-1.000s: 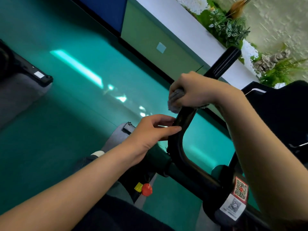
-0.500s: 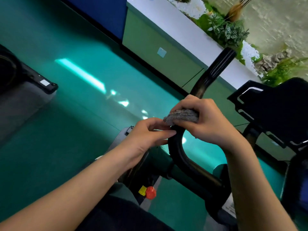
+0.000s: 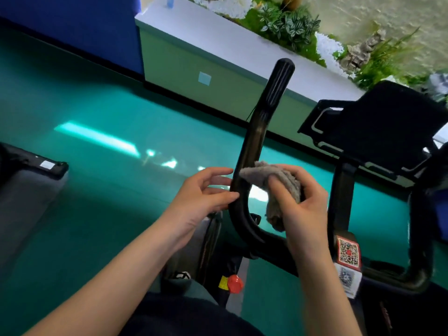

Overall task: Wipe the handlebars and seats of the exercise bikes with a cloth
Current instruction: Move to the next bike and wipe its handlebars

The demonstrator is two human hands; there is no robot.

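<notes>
The far stretch of the left handlebar [image 3: 252,146], from the cloth [image 3: 274,180] up to its tip, stands bare, with open teal floor [image 3: 97,190] to its left and behind it, so a hand could pass there freely. Right of the bar, the gap inside the bend is filled by the right hand [image 3: 300,202] and the bunched cloth, and the upright post [image 3: 341,197] and dark console [image 3: 378,132] stand just beyond. The left hand [image 3: 203,192] lies against the bar's left side, and nearer, below the bend, the frame with its red knob [image 3: 234,283] blocks the way.
</notes>
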